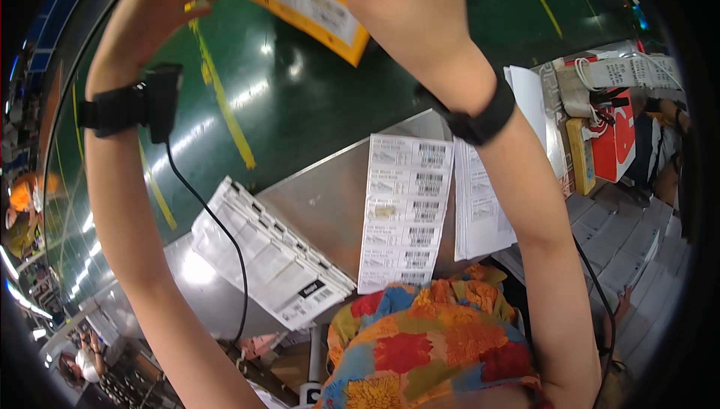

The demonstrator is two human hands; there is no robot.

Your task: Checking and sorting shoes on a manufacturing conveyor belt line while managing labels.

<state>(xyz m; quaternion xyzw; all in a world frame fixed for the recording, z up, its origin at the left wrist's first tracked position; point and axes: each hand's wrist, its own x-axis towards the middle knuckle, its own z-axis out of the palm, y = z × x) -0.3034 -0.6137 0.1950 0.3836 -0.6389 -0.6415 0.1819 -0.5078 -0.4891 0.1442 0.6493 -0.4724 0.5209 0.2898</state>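
Green floor (315,86) behind; yellow packet (307,0) hides right hand (409,4) fingertips

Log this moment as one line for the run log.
left hand: raised, open, beside yellow package | right hand: gripping yellow package | below: label sheet, white mailer stack, metal table

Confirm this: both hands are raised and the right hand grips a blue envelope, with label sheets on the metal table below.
Not quite. The head view shows the right hand gripping a yellow envelope, not blue. Both hands are raised, left hand too, and label sheets lie on the metal table.
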